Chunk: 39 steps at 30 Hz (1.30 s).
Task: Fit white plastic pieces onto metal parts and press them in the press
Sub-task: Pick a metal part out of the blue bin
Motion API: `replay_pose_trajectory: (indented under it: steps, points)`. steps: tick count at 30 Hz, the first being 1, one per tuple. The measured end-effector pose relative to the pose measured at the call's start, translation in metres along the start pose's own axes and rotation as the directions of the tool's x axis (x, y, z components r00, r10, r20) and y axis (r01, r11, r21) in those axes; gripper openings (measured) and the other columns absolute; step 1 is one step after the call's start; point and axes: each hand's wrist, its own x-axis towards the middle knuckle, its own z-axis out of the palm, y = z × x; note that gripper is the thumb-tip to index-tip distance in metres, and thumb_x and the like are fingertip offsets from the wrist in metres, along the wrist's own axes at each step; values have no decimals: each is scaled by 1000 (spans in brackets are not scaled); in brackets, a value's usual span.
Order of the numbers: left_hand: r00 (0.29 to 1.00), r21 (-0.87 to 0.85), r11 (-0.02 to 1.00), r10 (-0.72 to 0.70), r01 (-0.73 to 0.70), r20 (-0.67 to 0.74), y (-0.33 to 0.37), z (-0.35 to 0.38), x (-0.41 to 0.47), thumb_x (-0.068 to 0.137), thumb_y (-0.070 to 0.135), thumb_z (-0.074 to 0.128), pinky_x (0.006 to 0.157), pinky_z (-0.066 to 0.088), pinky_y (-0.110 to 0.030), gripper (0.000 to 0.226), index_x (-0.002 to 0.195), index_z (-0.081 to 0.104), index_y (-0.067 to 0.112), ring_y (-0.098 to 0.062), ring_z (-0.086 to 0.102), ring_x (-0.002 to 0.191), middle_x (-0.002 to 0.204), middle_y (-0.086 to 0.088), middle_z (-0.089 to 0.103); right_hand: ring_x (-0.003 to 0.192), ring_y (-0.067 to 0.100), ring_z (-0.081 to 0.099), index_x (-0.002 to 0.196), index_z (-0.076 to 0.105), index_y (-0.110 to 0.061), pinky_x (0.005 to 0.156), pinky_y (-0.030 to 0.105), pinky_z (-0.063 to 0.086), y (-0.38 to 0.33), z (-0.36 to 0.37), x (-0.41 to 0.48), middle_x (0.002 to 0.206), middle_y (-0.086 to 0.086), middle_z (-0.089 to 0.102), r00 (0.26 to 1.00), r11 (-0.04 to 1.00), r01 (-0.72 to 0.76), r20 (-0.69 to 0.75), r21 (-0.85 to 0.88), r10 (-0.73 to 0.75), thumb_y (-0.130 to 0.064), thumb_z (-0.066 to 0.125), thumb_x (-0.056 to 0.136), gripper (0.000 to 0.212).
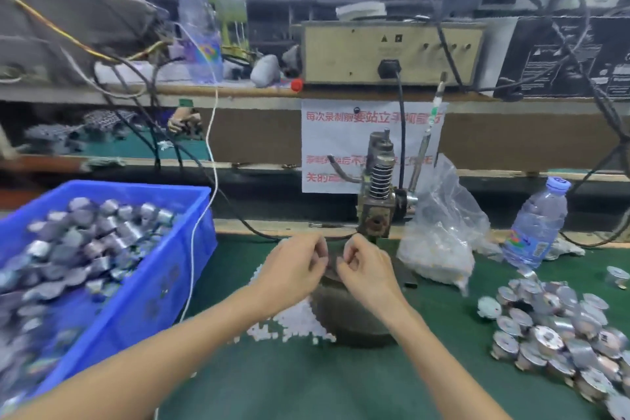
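Observation:
My left hand (pixel 295 266) and my right hand (pixel 364 266) meet over the round dark base (pixel 354 324) of the small press (pixel 376 201). Both have curled fingers, pinching something small between them; the blur hides what it is. Loose white plastic pieces (pixel 289 320) lie scattered on the green mat left of the base. A blue bin (pixel 163 283) of metal parts sits at the left. A pile of metal parts (pixel 552 324) lies at the right.
A clear bag of white pieces (pixel 439 242) stands right of the press. A water bottle (pixel 535 225) leans at the right. A white cable (pixel 201 222) hangs past the bin. A shelf (pixel 238 92) with a beige box (pixel 388 51) and wires runs behind.

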Motion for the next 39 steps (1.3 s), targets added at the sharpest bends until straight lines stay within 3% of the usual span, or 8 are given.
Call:
replay_pose_trajectory:
  steps: [11,16,22,25,28,32,36,39]
  points:
    - [955,124,963,-210,239,-210,-99,-129,-63,82,12,55,65,41,-30,13,79,47,22,-16,54,71,71,9,56,62,20,48,72,41,-23,64,38,43,-132,106,29,58,-9,47,915,941,318,223,118,-337,-10,55,81,21]
    - [927,176,927,-285,331,-243,-136,-168,-83,80,5,53,72,45,-38,11,80,50,16,-23,56,78,79,2,59,78,28,55,84,42,-22,61,35,38,-184,145,36,76,-2,61,851,882,470,256,17,-459,-18,50,85,8]
    - [858,367,780,-501,506,-118,-189,-190,-95,79,9,52,71,44,-34,11,89,51,12,-28,58,92,96,-7,62,91,34,55,92,45,-17,72,40,45,-223,185,45,95,8,62,771,825,561,406,-71,-490,-19,46,86,6]
    - [731,591,599,-682,541,22,-209,-196,-100,80,8,51,70,42,-32,20,98,57,14,-26,58,99,104,-6,61,95,35,54,93,47,-13,70,39,44,-231,203,50,98,12,60,719,804,583,536,-120,-441,-14,47,84,9]
    - [584,566,578,-788,589,196,-223,-191,-96,81,10,59,70,44,-29,23,103,65,10,-24,61,92,103,-9,63,94,35,56,92,48,-12,64,36,36,-234,215,55,98,14,60,683,792,593,613,-146,-398,-11,48,84,7]
    - [474,479,588,-809,652,347,-229,-162,-85,75,31,75,74,54,-29,36,98,68,4,-23,68,83,90,-10,69,93,36,57,90,51,-11,64,36,36,-232,221,58,99,14,61,660,773,609,655,-178,-369,-11,50,84,6]
    - [538,474,587,-805,656,252,-235,-138,-87,71,31,77,75,51,-33,30,86,60,11,-25,66,89,99,-10,68,93,35,56,85,48,-15,66,36,36,-226,224,61,97,11,60,672,794,583,650,-168,-356,-10,50,82,6]
    - [522,465,584,-809,666,269,-230,-136,-90,70,27,76,80,54,-35,44,108,57,13,-25,64,94,104,-7,64,89,33,55,83,47,-16,65,35,34,-225,225,60,89,6,55,684,809,564,643,-165,-346,-10,50,81,7]
